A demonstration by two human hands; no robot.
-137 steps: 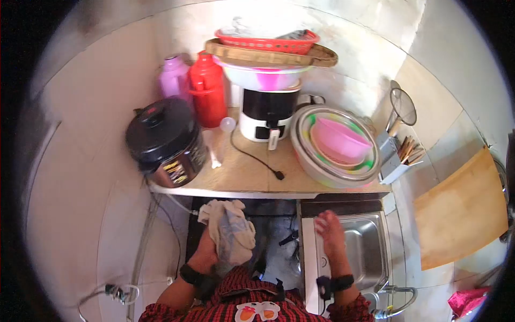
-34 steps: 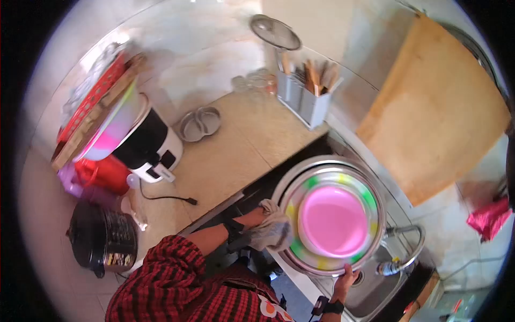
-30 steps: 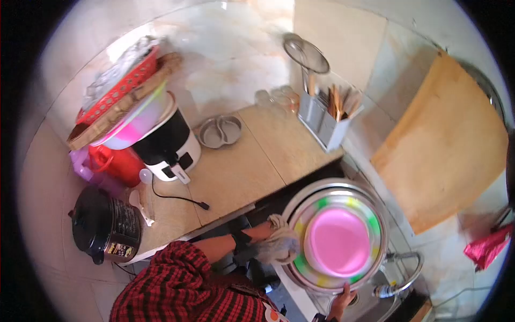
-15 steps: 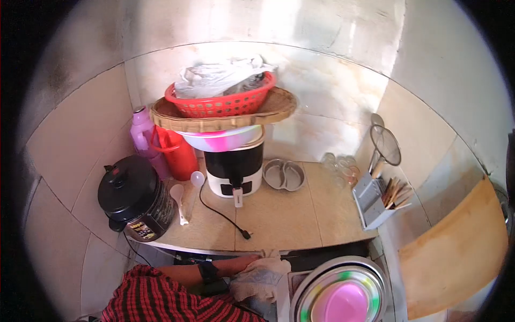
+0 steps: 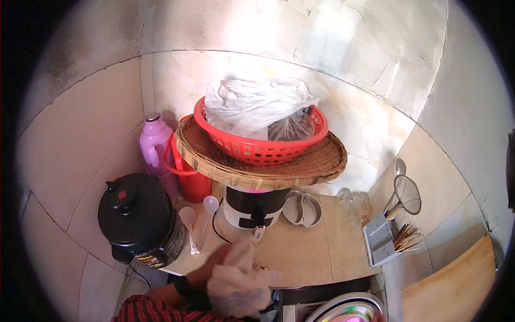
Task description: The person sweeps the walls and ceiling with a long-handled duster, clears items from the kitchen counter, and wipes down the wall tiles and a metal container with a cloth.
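left hand (image 5: 219, 258) grips one cloth (image 5: 238, 290) at the counter's (image 5: 298, 263) front; right hand (image 5: 379, 317), barely in view, unclear. one basket (image 5: 257, 150) holds white plastic (image 5: 252, 104), one caddy (image 5: 382, 249) chopsticks (image 5: 406, 239).

Left forearm (image 5: 165, 294) angled forward, left hand (image 5: 221, 258) closed, right hand (image 5: 379, 317) blurred, seemingly at the lower edge.

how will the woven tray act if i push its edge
The woven tray would probably tip or slide, as it is perched high and overhangs the black-and-white appliance. Its thick rim looks fairly stiff, so it should hold its shape. The red basket would likely shift too, with no fastening visible.
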